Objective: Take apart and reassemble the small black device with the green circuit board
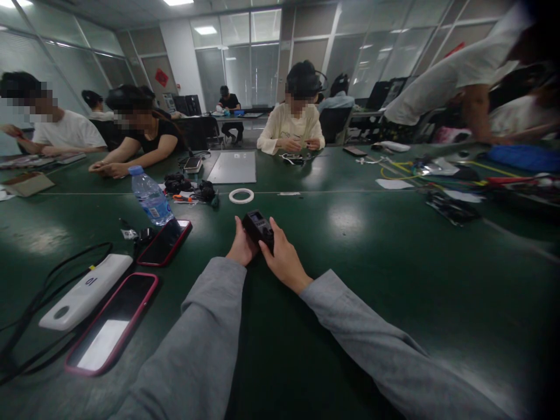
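A small black box-shaped device with a little screen (257,224) is held between my two hands, just above the green table or resting on it; I cannot tell which. My left hand (240,246) is closed around its left side and underside, thumb up along the edge. On the other side my right hand (283,256) grips it, with the thumb across its near end and fingers along its right edge. The fingers under the device are hidden. Beyond it lies a white ring like a roll of tape (241,196).
At the left are a water bottle (151,195), a phone in a red case (165,242), a phone in a pink case (112,324) and a white handled device (87,291) with black cables. A silver laptop (231,167) lies farther back. Several people sit around; cluttered cables (405,169) lie right.
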A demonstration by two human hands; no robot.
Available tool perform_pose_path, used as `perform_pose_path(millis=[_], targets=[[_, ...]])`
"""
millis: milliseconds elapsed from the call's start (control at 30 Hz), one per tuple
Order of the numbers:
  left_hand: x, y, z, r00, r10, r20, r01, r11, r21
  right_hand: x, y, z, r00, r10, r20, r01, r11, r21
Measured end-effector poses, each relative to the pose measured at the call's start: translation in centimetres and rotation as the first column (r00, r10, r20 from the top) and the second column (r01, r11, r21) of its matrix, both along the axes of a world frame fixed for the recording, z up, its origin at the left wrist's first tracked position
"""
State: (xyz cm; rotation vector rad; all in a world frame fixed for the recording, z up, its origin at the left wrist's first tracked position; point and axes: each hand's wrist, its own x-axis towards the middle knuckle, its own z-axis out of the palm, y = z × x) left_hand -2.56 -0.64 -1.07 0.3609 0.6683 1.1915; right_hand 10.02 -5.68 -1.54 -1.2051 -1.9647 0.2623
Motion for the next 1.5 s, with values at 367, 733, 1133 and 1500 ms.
perform_pose_path(millis=[367, 733, 1133, 1500], targets=[[-0.1, 0.1, 0.3, 0.995, 0.033, 0.097, -0.033, 0.999, -0.009, 0.9, 0.7, 0.7, 0.943, -0.118, -0.310, 0.174, 0.972, 0.159], [-0.3, 0.4, 0.0, 0.990, 0.031, 0.137, -0.026, 0.999, -0.040, 1.3, 1.6, -0.3, 0.967, -0.107, -0.229, 0.116, 0.993, 0.024], [-0.5, 0.5, 0.0, 0.992, 0.033, 0.122, -0.026, 0.998, -0.062, 1.9, 2.5, -0.9, 0.957, -0.164, -0.240, 0.171, 0.985, 0.008], [-0.4, 0.1, 0.3, 0.999, 0.024, 0.030, -0.021, 0.996, -0.081, 1.8, 2.8, -1.7, 0.978, -0.180, -0.105, 0.181, 0.983, -0.001]])
